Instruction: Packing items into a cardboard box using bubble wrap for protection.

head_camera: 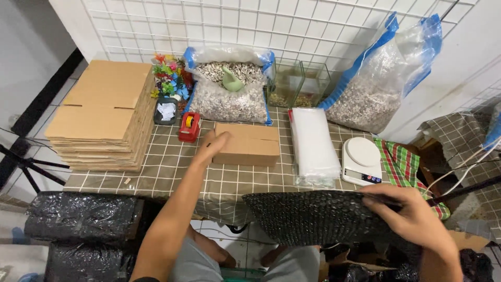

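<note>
My left hand (213, 144) reaches forward and rests its fingers on the left end of a small closed cardboard box (248, 144) in the middle of the checked table (172, 172). My right hand (412, 213) is low at the front right, gripping the edge of a sheet of black bubble wrap (313, 216) held flat over my lap. A red tape dispenser (189, 127) stands just left of the box.
A stack of flat cardboard boxes (102, 112) fills the table's left. At the back are two open bags of gravel (229, 89) (373, 89), one with a green scoop (231, 79), plus small glass tanks (297, 86). Clear bags (313, 146), a white scale (362, 161) and black wrapped bundles (78, 216) lie around.
</note>
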